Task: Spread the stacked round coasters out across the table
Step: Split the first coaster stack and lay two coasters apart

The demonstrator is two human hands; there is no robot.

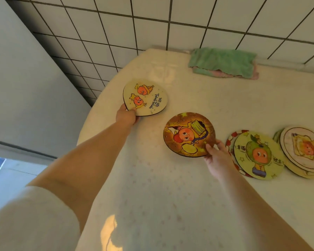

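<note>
My left hand (126, 115) grips the near edge of a pale yellow coaster (146, 96) with two orange cartoon figures, at the table's far left. A dark golden coaster (188, 134) with an orange-faced figure lies mid-table, and my right hand (216, 153) pinches its right edge. To the right, a yellow-green coaster (257, 155) overlaps a red-rimmed coaster (231, 140) beneath it. At the right edge of view a pale coaster with a toast drawing (303, 147) tops a small stack.
The round table (161, 196) wears a cream cloth with faint stars. A folded green and pink towel (223, 62) lies at the far edge against the white tiled wall (188, 24). The table's left rim drops off beside my left forearm.
</note>
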